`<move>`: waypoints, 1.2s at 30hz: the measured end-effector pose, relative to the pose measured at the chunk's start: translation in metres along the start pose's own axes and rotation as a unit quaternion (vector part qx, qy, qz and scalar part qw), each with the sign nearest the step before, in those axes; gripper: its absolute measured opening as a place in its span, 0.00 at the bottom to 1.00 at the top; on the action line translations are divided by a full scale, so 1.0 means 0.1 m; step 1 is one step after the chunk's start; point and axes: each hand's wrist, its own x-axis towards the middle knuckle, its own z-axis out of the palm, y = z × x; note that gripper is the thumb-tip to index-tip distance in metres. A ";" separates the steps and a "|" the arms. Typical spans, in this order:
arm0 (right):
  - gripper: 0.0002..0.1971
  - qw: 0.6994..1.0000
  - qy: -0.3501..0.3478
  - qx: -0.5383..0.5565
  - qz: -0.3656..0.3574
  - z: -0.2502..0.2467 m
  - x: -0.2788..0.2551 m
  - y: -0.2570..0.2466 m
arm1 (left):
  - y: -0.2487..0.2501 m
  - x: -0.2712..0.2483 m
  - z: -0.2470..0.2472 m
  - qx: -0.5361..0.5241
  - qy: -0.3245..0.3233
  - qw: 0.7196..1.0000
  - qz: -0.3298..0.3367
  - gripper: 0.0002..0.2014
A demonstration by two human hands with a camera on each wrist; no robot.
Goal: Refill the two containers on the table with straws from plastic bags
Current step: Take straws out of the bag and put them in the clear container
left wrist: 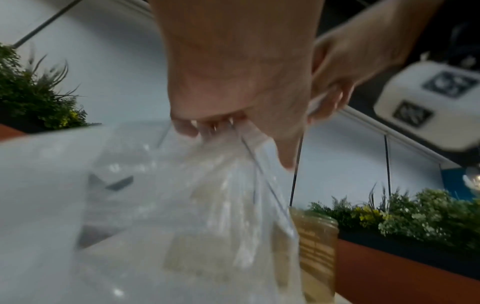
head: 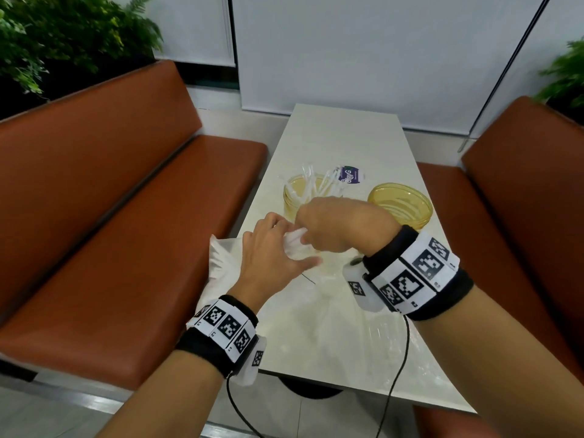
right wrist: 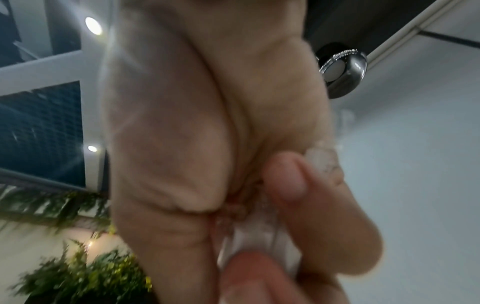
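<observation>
Head view, frame centre: left hand (head: 271,248) and right hand (head: 335,226) both pinch the plastic bag (head: 227,263); only the right wrist view shows fingertips (right wrist: 285,181) clamping film.

Both forearms reach forward, each wrist banded in black and white. The left hand (head: 268,248) pinches with curled fingers; the right hand (head: 338,226) meets it, fingers curled downward, touching it.

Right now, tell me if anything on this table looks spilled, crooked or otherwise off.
Nothing looks spilled or damaged. The left container holds straws leaning loosely in several directions; the right container looks empty. Both the left hand and right hand grip the bunched top of a plastic bag, as expected.
</observation>
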 end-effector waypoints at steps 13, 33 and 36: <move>0.30 0.913 0.359 0.192 -0.032 0.00 0.30 -0.08 | 0.06 0.18 0.00 -0.131 0.099 0.986 -0.016 0.07; 0.27 0.783 0.470 0.403 -0.057 0.04 0.48 -0.04 | -0.14 0.10 -0.24 -0.125 0.044 0.989 -0.065 0.21; 0.26 0.731 0.535 0.420 -0.054 -0.41 0.40 0.27 | -0.23 0.05 -0.30 -0.079 0.037 0.994 -0.061 0.21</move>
